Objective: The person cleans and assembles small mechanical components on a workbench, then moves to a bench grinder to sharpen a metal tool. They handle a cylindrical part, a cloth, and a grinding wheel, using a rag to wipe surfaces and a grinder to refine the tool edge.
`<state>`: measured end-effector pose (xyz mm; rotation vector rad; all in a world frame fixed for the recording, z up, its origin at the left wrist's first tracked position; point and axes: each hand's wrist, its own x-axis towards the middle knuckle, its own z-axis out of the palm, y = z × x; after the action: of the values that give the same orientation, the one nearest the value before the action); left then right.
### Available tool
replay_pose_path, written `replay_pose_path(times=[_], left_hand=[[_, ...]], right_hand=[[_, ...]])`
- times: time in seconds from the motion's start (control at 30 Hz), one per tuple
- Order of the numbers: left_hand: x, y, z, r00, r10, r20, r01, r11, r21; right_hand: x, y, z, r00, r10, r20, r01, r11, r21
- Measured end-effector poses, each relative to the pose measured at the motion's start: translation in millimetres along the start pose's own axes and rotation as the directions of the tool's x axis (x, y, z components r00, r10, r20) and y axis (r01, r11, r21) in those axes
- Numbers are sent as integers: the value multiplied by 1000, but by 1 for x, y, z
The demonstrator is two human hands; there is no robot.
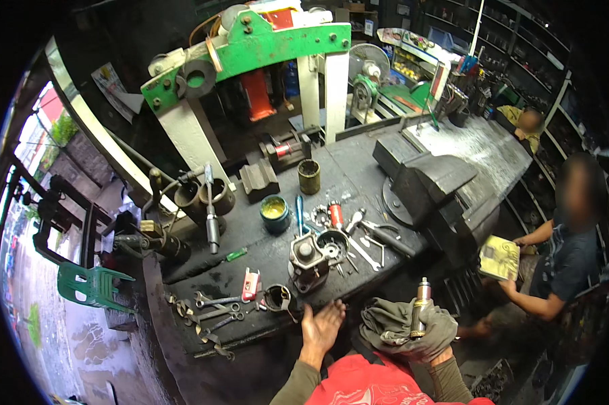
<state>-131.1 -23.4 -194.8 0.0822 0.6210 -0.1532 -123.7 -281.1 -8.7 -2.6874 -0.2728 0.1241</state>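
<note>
My left hand (323, 331) is open, palm showing and fingers stretched out, at the front edge of the workbench (250, 327). Nothing is in it. To the right, my right hand (443, 343) closes round a grey-green rag (378, 324) and a stepped metal shaft (421, 309), which stands nearly upright. Much of that hand's fingers is hidden by the rag. On the bench, beyond my left hand, sits a grey metal housing (307, 260) with a round opened part (332, 247) beside it. Nearby lie a combination wrench (365, 255), a hammer (391, 239) and a red can (335, 214).
A big bench vise (436, 185) stands at the right. Several wrenches (216, 312), a red-and-white box (251, 285) and a blue-green tin (274, 212) lie leftward. A green-topped press frame (264, 50) rises behind. A co-worker (567, 250) at right holds a yellow package (499, 258).
</note>
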Motion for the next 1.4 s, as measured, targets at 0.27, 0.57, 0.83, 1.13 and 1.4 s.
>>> replay_pose_path(times=[0.27, 0.57, 0.83, 1.13, 1.4], left_hand=[[58, 14, 29, 967, 253, -36, -255, 943, -212], [94, 21, 32, 909, 398, -120, -415, 885, -210], [118, 29, 43, 895, 418, -157, -445, 865, -234], [42, -119, 18, 784, -187, 593, -618, -139, 774], [-47, -30, 53, 952, 30, 305, -110, 962, 250]], right_hand=[[-7, 9, 1, 987, -92, 133, 123, 962, -245], [18, 75, 9, 913, -375, 159, 391, 917, -81], [26, 94, -8, 918, -395, 31, 392, 917, 71], [41, 41, -46, 803, -595, -14, 593, 798, 108], [39, 6, -51, 821, -565, -80, 570, 811, 132]])
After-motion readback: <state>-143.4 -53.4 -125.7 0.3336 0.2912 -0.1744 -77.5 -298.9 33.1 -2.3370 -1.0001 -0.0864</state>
